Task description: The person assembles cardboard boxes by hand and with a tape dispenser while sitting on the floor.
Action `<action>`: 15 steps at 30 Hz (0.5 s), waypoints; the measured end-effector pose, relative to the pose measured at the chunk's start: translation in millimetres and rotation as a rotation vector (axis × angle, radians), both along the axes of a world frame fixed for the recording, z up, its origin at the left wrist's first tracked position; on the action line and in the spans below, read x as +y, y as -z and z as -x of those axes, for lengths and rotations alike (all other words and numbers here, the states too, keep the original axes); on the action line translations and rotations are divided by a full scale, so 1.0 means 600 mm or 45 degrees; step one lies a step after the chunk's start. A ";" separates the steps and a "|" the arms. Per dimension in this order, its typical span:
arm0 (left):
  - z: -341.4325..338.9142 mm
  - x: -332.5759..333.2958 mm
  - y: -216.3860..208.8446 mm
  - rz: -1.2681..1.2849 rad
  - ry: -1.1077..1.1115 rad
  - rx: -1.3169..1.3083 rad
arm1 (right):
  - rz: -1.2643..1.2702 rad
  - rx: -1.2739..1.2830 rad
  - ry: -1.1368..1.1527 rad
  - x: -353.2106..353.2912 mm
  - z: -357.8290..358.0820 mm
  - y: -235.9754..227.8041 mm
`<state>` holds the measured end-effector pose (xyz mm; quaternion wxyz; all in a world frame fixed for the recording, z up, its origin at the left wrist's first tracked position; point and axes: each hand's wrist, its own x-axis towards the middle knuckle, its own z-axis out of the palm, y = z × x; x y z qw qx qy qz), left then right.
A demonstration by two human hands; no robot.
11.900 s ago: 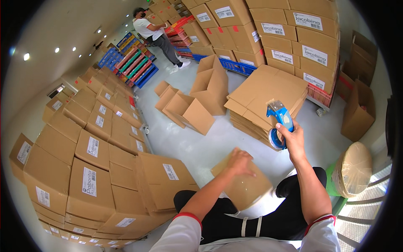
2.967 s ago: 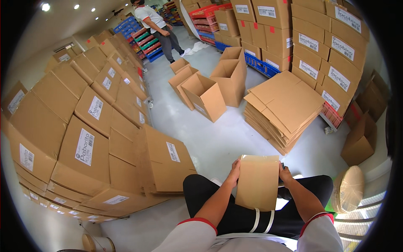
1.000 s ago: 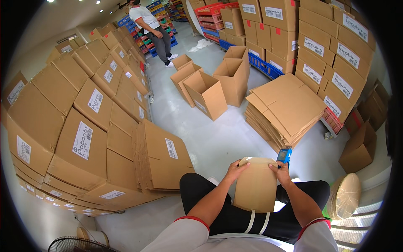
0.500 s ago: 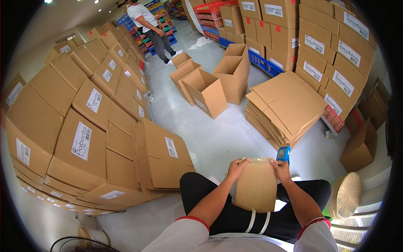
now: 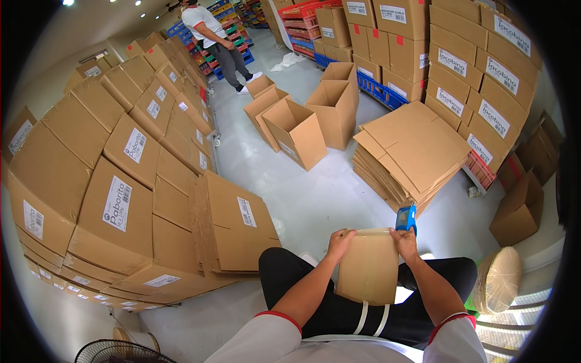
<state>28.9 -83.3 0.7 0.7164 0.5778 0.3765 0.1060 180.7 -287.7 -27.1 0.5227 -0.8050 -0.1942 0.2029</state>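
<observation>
A brown cardboard box (image 5: 367, 269) rests on my lap between my knees, with shiny clear tape (image 5: 372, 231) along its far edge. My left hand (image 5: 341, 243) is closed over the far left corner of that edge, thumb on top. At the far right corner, my right hand (image 5: 404, 243) presses its thumb against the box. A blue tape dispenser (image 5: 406, 219) sticks out beyond the right fingers and appears held in them; the grip itself is partly hidden.
Flattened cardboard boxes (image 5: 414, 151) lie stacked ahead to the right. Several open boxes (image 5: 295, 130) stand farther off on the floor. Labelled cartons fill the left (image 5: 91, 181) and right (image 5: 484, 91) sides. A person (image 5: 212, 36) stands at the back. A fan (image 5: 115, 351) sits lower left.
The blue tape dispenser has tilted and shifted slightly left and away from me. The tape along the box's far edge looks flatter. Both hands stay at the corners.
</observation>
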 end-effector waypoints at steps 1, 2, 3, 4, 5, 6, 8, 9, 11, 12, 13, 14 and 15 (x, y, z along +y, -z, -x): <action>0.000 0.000 -0.002 0.001 0.002 0.000 | 0.000 -0.029 0.019 -0.001 0.002 -0.002; 0.003 0.003 0.000 0.014 0.012 0.014 | -0.002 -0.056 0.034 0.002 0.006 -0.010; 0.005 0.005 0.001 0.028 0.021 0.027 | -0.003 -0.055 0.031 0.005 0.010 -0.019; 0.006 0.007 0.002 0.027 0.018 0.029 | -0.025 0.070 0.074 0.008 0.015 -0.027; 0.005 0.008 0.005 0.050 0.013 0.022 | -0.047 0.193 0.120 0.009 0.017 -0.033; 0.005 0.010 0.007 0.073 0.007 0.016 | -0.049 0.194 0.117 0.011 0.016 -0.031; 0.004 0.010 0.006 0.140 -0.002 0.030 | -0.034 0.277 0.220 0.014 0.011 -0.016; 0.001 0.007 0.004 0.210 -0.009 0.043 | -0.030 0.277 0.224 0.012 0.008 -0.006; -0.002 0.005 -0.001 0.261 -0.015 0.048 | 0.005 0.204 0.266 0.011 0.005 0.012; -0.003 0.005 -0.003 0.309 -0.023 0.051 | 0.006 0.205 0.265 0.012 0.001 0.018; -0.005 0.006 -0.005 0.310 -0.024 0.052 | 0.132 0.132 0.262 0.013 -0.006 0.024; -0.006 0.009 -0.005 0.323 -0.031 0.073 | 0.257 0.059 0.255 0.016 -0.007 0.022; -0.008 0.012 -0.006 0.336 -0.037 0.093 | 0.257 0.060 0.252 0.021 -0.006 0.021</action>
